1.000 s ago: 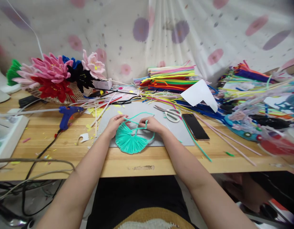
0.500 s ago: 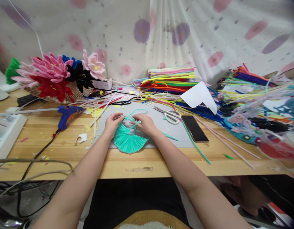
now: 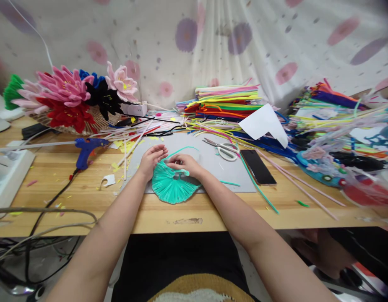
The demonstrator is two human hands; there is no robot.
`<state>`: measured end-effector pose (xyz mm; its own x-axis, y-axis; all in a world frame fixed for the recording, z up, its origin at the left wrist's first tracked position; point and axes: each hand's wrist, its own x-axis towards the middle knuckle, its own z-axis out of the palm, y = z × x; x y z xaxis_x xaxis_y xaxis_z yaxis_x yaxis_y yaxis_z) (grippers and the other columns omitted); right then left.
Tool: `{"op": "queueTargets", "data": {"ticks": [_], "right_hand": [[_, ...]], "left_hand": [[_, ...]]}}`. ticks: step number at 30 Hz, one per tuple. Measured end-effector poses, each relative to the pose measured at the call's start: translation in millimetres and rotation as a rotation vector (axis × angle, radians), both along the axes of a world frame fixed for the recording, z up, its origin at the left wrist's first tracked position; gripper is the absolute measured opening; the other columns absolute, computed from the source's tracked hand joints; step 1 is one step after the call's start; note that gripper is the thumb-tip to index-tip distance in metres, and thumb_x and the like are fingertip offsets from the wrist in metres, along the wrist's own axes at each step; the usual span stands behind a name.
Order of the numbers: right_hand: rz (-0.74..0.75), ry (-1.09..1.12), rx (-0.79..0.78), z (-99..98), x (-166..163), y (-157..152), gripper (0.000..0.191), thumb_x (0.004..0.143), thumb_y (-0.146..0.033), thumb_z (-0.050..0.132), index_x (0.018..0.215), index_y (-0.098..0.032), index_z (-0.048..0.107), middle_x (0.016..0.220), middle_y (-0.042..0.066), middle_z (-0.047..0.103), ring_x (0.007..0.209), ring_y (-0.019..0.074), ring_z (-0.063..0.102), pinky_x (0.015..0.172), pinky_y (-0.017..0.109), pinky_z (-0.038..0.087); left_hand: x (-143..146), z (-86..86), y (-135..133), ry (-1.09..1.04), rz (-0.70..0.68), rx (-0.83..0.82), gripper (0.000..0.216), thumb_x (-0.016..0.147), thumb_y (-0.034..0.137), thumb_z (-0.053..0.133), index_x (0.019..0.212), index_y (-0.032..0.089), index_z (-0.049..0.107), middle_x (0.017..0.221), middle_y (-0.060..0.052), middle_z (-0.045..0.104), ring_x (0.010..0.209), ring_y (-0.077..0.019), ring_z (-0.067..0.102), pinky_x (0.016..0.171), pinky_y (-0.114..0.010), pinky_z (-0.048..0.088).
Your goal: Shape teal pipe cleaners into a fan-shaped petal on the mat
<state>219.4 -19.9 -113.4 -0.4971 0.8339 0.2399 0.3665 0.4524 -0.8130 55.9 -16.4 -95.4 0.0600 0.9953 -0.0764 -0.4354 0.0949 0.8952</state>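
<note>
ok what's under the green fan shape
Around the green fan shape, the gray mat shows, with the wooden table at its bottom edge. Whatever lies directly beneath is covered.

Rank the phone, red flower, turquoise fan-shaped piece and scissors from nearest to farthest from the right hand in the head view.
1. Turquoise fan-shaped piece: directly at the right hand.
2. Scissors: to the right, on the grey mat.
3. Phone: farther right.
4. Red flower: back left.
</note>
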Motion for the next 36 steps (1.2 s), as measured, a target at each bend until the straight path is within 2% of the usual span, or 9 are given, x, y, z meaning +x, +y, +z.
{"op": "queueTargets", "data": {"ticks": [5,7,10,15,20,25,28,31,36], "right_hand": [[0.13,0.105,-0.179,-0.2,-0.7,0.0,0.032,0.074,-0.044,0.058,0.079,-0.013,0.061,0.067,-0.001,0.056,0.064,0.0095,0.049,0.06,0.021,0.038],[0.1,0.134,-0.193,-1.2,1.0,1.2,0.029,0.07,-0.041,0.061,0.076,-0.013,0.06,0.065,-0.002,0.055,0.062,0.0089,0.048,0.059,0.021,0.038],[-0.008,0.19,-0.192,-2.3,4.9,2.4,0.025,0.071,-0.038,0.059,0.073,-0.014,0.057,0.061,-0.003,0.052,0.057,0.0077,0.045,0.057,0.021,0.037],[-0.061,0.267,-0.289,-2.7,11.7,1.7,0.023,0.071,-0.037,0.057,0.079,-0.016,0.054,0.062,-0.003,0.054,0.055,0.008,0.046,0.055,0.021,0.039],[-0.124,0.209,-0.18,-2.0,18.9,3.1,0.024,0.072,-0.038,0.056,0.079,-0.016,0.056,0.063,-0.003,0.052,0.057,0.0085,0.043,0.056,0.021,0.036],[-0.057,0.057,-0.081,-1.0,20.8,1.2,0.025,0.073,-0.038,0.055,0.07,-0.014,0.06,0.062,-0.002,0.052,0.06,0.0088,0.042,0.058,0.021,0.034],[-0.142,0.002,-0.026,-2.1,19.2,0.7,0.021,0.073,-0.033,0.053,0.071,-0.014,0.061,0.063,-0.002,0.054,0.06,0.0084,0.043,0.059,0.021,0.034],[-0.237,0.045,-0.001,-4.1,17.6,2.3,0.021,0.075,-0.033,0.051,0.074,-0.014,0.061,0.062,-0.002,0.055,0.06,0.0088,0.045,0.06,0.02,0.035],[-0.108,0.108,-0.029,-4.4,15.6,3.1,0.024,0.075,-0.032,0.051,0.085,-0.014,0.064,0.075,0.0,0.06,0.064,0.0086,0.047,0.063,0.02,0.038]], "left_hand": [[3.4,0.1,-1.4,0.013,0.043,-0.034,0.023,0.054,0.016,0.068,0.077,0.014,0.064,0.077,-0.002,0.064,0.075,-0.0119,0.061,0.076,-0.026,0.047],[2.1,0.1,-1.0,0.009,0.021,-0.015,0.024,0.054,0.017,0.068,0.078,0.014,0.064,0.078,-0.002,0.064,0.076,-0.0117,0.061,0.074,-0.025,0.046],[-5.2,-0.1,0.6,0.122,-0.065,-0.032,0.026,0.056,0.021,0.071,0.081,0.014,0.065,0.078,-0.003,0.064,0.073,-0.0119,0.06,0.069,-0.024,0.046],[-27.3,3.2,0.9,0.555,-0.217,0.028,0.029,0.059,0.036,0.074,0.078,0.015,0.067,0.072,-0.004,0.065,0.058,-0.0119,0.055,0.053,-0.022,0.04],[-35.5,2.9,-0.9,0.637,-0.442,0.114,0.032,0.052,0.031,0.079,0.079,0.017,0.069,0.073,-0.004,0.066,0.065,-0.0146,0.058,0.06,-0.024,0.043],[-19.7,-4.5,-1.8,0.507,-0.227,0.104,0.035,0.048,0.032,0.081,0.076,0.016,0.067,0.071,-0.001,0.064,0.062,-0.0117,0.055,0.06,-0.024,0.042],[-10.7,-6.9,-3.2,0.408,-0.089,0.065,0.039,0.045,0.033,0.082,0.076,0.016,0.066,0.071,-0.001,0.064,0.062,-0.0114,0.055,0.061,-0.024,0.042],[-6.2,-7.5,-4.8,0.344,-0.086,0.028,0.041,0.043,0.032,0.083,0.077,0.015,0.066,0.071,0.0,0.065,0.061,-0.0111,0.055,0.059,-0.024,0.042],[-4.4,-9.6,-5.4,0.284,-0.127,0.008,0.043,0.042,0.029,0.083,0.078,0.015,0.063,0.067,0.0,0.064,0.059,-0.0107,0.057,0.059,-0.023,0.043]]}}
